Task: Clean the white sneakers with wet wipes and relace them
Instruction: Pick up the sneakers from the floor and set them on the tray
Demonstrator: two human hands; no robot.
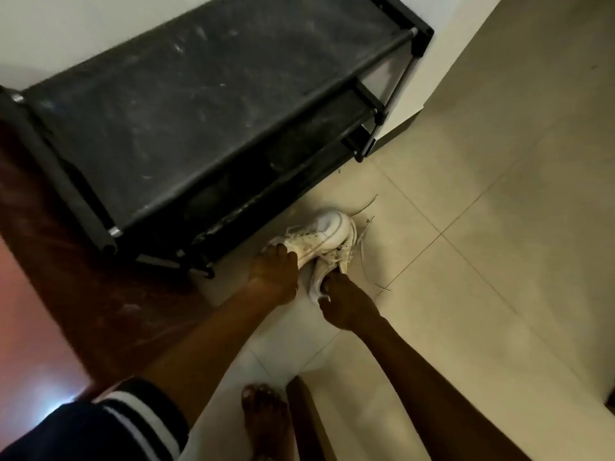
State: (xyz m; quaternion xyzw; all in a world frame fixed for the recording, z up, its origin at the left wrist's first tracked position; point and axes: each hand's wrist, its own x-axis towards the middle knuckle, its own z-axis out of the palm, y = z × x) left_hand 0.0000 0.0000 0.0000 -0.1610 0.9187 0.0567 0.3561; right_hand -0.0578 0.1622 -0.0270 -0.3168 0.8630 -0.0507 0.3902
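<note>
Striped sleeve (133,410) and bare foot (263,420) occupy the lower frame. Left grip (276,271) curls over one white sneaker (322,232). Right grip (346,304) hooks its fingers into the collar of the second sneaker (319,274). Both sneakers lie on the floor (466,261) at centre frame, beside the black shoe rack (199,94). Lift both together, and gather the trailing laces (365,204) so that none snags the rack.

Matt black sheet atop the shoe rack (199,94), scuffed and streaked with pale dust. Shows bare silvery metal at its tube ends (114,231), dull black plastic at the corner joints (422,33). In front of the rack, smooth cream floor (466,261) tiles with a soft sheen. At the rack's foot, smudged white sneakers (319,237), smooth-skinned, with limp cloth laces (362,234).
</note>
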